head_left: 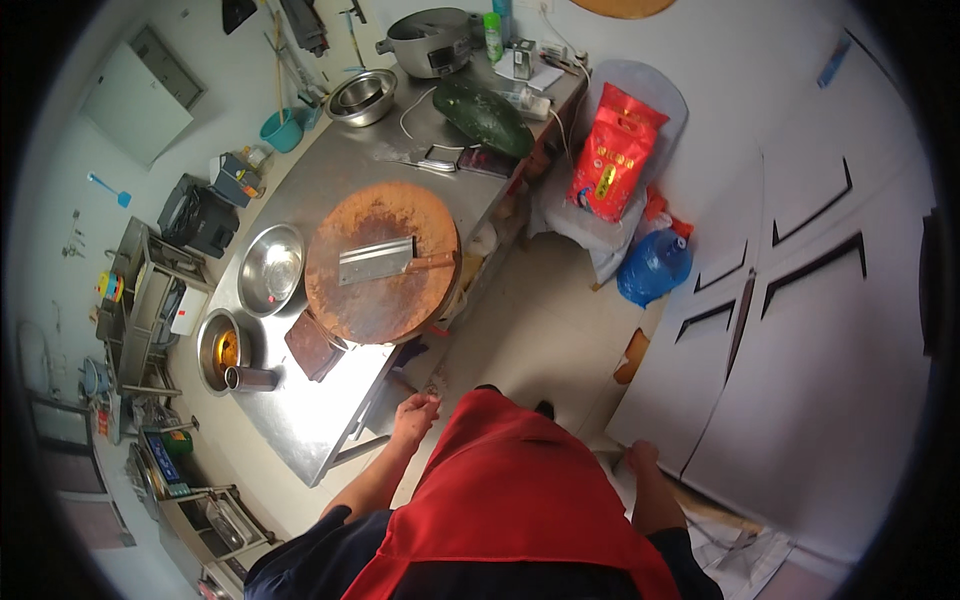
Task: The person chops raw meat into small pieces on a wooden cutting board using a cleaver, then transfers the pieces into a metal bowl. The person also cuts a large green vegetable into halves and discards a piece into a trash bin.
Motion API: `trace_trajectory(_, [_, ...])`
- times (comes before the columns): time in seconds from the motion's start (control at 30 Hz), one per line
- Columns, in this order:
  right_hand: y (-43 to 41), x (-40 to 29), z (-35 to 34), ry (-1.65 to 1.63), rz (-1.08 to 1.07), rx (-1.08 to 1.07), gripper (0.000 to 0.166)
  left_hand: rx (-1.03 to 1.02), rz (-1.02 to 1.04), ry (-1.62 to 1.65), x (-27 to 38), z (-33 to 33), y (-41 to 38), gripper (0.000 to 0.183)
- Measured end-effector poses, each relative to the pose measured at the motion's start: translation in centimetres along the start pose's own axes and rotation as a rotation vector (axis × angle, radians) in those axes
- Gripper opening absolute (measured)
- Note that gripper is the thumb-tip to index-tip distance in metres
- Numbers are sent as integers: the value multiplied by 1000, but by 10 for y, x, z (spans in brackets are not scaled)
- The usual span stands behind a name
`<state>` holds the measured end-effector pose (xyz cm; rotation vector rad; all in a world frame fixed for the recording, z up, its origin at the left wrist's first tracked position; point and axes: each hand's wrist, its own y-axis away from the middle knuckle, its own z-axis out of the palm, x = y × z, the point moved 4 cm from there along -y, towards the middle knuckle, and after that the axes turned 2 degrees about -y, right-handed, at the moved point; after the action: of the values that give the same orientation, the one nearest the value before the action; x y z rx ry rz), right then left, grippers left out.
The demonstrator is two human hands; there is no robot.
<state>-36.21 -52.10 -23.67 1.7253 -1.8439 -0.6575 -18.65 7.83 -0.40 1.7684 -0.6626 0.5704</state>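
My left hand point(418, 418) hangs beside the near edge of the steel table point(300, 442), fingers curled in, with nothing visible in it. On the other side of my red apron, my right hand point(641, 455) is low by the bottom of the white cabinet doors point(817, 375); its fingers are partly hidden. A cleaver point(377, 261) with a wooden handle lies flat on the thick round wooden chopping block point(375, 315). Beside the block are a shallow steel bowl point(271, 270), a folded brown cloth point(313, 346), a steel bowl of amber liquid point(210, 349) and a metal cup point(251, 379).
Farther along the table lie a winter melon point(484, 116), a knife point(427, 163), nested steel bowls point(362, 97) and a grey pot point(429, 41). A red printed bag point(619, 154) rests on white sacks point(570, 214). A blue water jug point(655, 262) stands on the floor near the cabinet.
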Motion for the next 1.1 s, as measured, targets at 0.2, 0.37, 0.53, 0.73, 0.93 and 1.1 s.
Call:
trace_trajectory(0.2, [-120,13,-163,-1873,498,250,10,51,9,165,38,16,-12,25])
trace_trajectory(0.37, [-171,-56,-242,-1714,286,64,14,-89,111,378,128,54,-70,21])
trace_trajectory(0.53, [-206,-77,-287,-1575,80,-92,19,-234,265,413,234,88,-123,24])
trace_trajectory(0.73, [-242,-90,-468,-1710,157,64,24,-226,207,487,309,101,-168,33])
trace_trajectory(0.93, [-349,-134,-661,-1689,-242,204,39,-192,83,550,359,113,-214,41])
trace_trajectory(1.1, [-462,-218,-806,-1367,-456,236,58,-44,38,673,424,122,-281,53])
